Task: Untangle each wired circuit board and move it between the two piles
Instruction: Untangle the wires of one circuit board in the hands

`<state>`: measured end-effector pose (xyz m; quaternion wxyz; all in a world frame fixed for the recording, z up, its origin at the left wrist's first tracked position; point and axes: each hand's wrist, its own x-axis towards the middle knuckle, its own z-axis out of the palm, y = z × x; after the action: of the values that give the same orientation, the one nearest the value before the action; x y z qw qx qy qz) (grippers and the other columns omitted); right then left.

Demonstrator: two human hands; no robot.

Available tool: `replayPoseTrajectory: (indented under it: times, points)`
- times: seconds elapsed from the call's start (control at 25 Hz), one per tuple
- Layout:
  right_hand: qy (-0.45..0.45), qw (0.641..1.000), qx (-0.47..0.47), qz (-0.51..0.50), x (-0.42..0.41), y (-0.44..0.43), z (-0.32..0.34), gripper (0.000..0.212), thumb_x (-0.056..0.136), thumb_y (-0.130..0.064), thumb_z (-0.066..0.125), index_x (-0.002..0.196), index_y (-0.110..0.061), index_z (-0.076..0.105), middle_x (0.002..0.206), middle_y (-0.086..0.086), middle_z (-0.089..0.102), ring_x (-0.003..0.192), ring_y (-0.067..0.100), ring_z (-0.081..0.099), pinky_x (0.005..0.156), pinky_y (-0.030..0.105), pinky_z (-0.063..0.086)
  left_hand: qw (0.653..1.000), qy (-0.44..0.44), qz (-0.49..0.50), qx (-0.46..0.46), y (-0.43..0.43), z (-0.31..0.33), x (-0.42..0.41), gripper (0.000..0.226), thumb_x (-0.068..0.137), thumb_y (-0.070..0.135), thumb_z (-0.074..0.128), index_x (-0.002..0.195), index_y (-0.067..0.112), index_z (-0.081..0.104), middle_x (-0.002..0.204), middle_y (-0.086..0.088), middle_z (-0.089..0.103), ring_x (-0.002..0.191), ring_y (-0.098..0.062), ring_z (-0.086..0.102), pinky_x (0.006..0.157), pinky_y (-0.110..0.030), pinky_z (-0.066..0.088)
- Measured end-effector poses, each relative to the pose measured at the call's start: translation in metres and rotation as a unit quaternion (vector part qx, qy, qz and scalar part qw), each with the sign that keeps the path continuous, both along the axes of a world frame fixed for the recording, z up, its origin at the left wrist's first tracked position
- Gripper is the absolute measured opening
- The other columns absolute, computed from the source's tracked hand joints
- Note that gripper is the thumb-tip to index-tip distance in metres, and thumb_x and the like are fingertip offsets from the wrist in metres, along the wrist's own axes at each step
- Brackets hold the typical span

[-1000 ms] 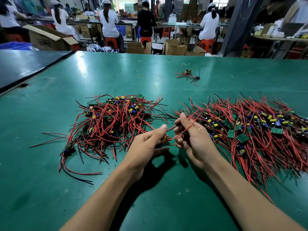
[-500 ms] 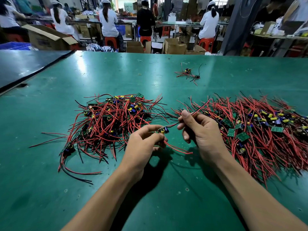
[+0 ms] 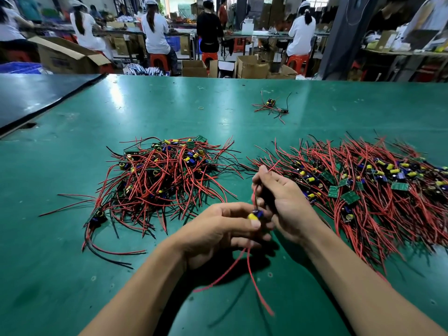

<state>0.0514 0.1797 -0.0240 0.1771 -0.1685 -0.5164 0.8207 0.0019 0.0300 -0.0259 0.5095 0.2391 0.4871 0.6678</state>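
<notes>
left hand (image 3: 218, 229) pinching wired circuit board (image 3: 255, 215) | right hand (image 3: 283, 202) clamped on its red wires | held above worktop (image 3: 72, 275), between left pile (image 3: 164, 180) and right pile (image 3: 363, 187)

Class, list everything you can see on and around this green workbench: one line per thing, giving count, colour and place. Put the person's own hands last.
left pile: one, red and black wires with green boards, yellow and blue parts; left of centre on the table.
right pile: one, larger, same colours; right side of the table.
small stray tangle: one, red and black; far centre.
rubber band: one, yellowish; far centre.
table: one, green.
dark mat: one, dark; far left.
workers: several, mostly in white, seated in the background.
cardboard boxes: several, brown; on the floor beyond the table.
held circuit board: one, yellow and blue parts, red wires hanging; between the hands.
left hand: pinches the board.
right hand: grips its wires.
</notes>
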Motion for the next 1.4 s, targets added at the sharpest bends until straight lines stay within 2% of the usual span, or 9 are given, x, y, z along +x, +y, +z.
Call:
replayPoseTrajectory:
  times: [0.2, 0.36, 0.48, 0.68, 0.8, 1.0, 1.16, 1.32, 1.4]
  points:
    - [-0.002, 0.998, 0.064, 0.014, 0.005, 0.001, 0.001, 0.029, 0.082, -0.045, 0.068, 0.069, -0.019, 0.071, 0.059, -0.003, 0.051, 0.047, 0.008, 0.043, 0.044, 0.016, 0.039, 0.995, 0.026, 0.092, -0.004, 0.007, -0.002, 0.001, 0.023, 0.082, 0.024, 0.067, 0.092, 0.006, 0.076, 0.091, -0.017, 0.074, 0.069, -0.023, 0.071, 0.067, -0.028, 0.058]
    - [-0.05, 0.982, 0.126, 0.131, 0.015, -0.008, -0.004, 0.028, 0.086, -0.039, 0.077, 0.09, -0.012, 0.074, 0.072, 0.006, 0.068, 0.048, 0.011, 0.058, 0.044, 0.021, 0.049, 0.986, 0.095, 0.136, 0.01, 0.01, -0.007, 0.004, 0.018, 0.089, 0.009, 0.064, 0.105, 0.006, 0.07, 0.089, -0.017, 0.074, 0.067, -0.024, 0.07, 0.061, -0.026, 0.058]
    - [-0.064, 0.982, 0.141, 0.108, 0.014, -0.01, -0.004, 0.03, 0.094, -0.029, 0.07, 0.094, 0.001, 0.071, 0.079, 0.018, 0.07, 0.049, 0.016, 0.062, 0.041, 0.02, 0.048, 0.986, 0.092, 0.139, 0.009, 0.009, -0.007, 0.005, 0.015, 0.094, 0.002, 0.056, 0.107, -0.001, 0.063, 0.085, -0.015, 0.071, 0.067, -0.022, 0.07, 0.059, -0.025, 0.057]
    - [-0.071, 0.982, 0.165, 0.061, 0.012, -0.008, -0.006, 0.032, 0.084, -0.041, 0.076, 0.092, -0.01, 0.077, 0.078, 0.018, 0.071, 0.062, 0.028, 0.061, 0.052, 0.033, 0.053, 0.989, 0.03, 0.146, 0.026, 0.008, -0.004, 0.002, 0.008, 0.094, 0.007, 0.055, 0.092, 0.0, 0.058, 0.076, -0.013, 0.071, 0.061, -0.019, 0.069, 0.055, -0.023, 0.056]
    - [-0.075, 0.975, 0.205, 0.035, 0.009, -0.01, -0.007, 0.032, 0.091, -0.037, 0.072, 0.088, -0.006, 0.076, 0.072, 0.019, 0.069, 0.055, 0.025, 0.058, 0.047, 0.031, 0.05, 0.986, 0.029, 0.161, 0.024, 0.009, -0.004, 0.002, 0.009, 0.092, 0.008, 0.057, 0.093, 0.0, 0.06, 0.078, -0.015, 0.071, 0.062, -0.019, 0.07, 0.055, -0.023, 0.056]
    - [-0.064, 0.966, 0.231, 0.091, 0.011, -0.008, -0.003, 0.033, 0.103, -0.031, 0.055, 0.097, -0.009, 0.079, 0.084, -0.002, 0.074, 0.077, 0.01, 0.069, 0.066, 0.022, 0.055, 0.97, 0.132, 0.201, -0.008, 0.008, -0.003, 0.002, 0.023, 0.089, -0.004, 0.059, 0.076, 0.006, 0.076, 0.103, 0.009, 0.075, 0.075, -0.018, 0.07, 0.064, -0.029, 0.058]
    - [-0.048, 0.959, 0.257, 0.106, 0.012, -0.007, -0.004, 0.031, 0.1, -0.033, 0.058, 0.101, -0.011, 0.079, 0.09, 0.0, 0.073, 0.082, 0.011, 0.068, 0.072, 0.02, 0.053, 0.957, 0.203, 0.209, -0.003, 0.008, -0.003, 0.003, 0.022, 0.091, 0.0, 0.061, 0.085, 0.011, 0.079, 0.094, 0.005, 0.076, 0.075, -0.01, 0.069, 0.065, -0.023, 0.057]
    - [-0.059, 0.976, 0.148, 0.147, 0.013, -0.013, -0.007, 0.035, 0.093, -0.037, 0.067, 0.097, -0.003, 0.075, 0.077, 0.018, 0.07, 0.063, 0.021, 0.066, 0.056, 0.026, 0.055, 0.961, 0.21, 0.18, -0.019, 0.006, -0.007, 0.001, 0.024, 0.092, 0.004, 0.061, 0.1, 0.019, 0.078, 0.075, -0.002, 0.072, 0.061, -0.008, 0.058, 0.056, -0.017, 0.048]
    - [-0.054, 0.971, 0.169, 0.159, 0.013, -0.011, -0.008, 0.036, 0.094, -0.039, 0.063, 0.09, -0.006, 0.076, 0.073, 0.016, 0.07, 0.059, 0.019, 0.066, 0.053, 0.024, 0.054, 0.965, 0.195, 0.171, -0.025, 0.006, -0.009, -0.001, 0.02, 0.092, 0.002, 0.06, 0.095, 0.011, 0.078, 0.073, -0.001, 0.069, 0.06, -0.01, 0.055, 0.055, -0.018, 0.046]
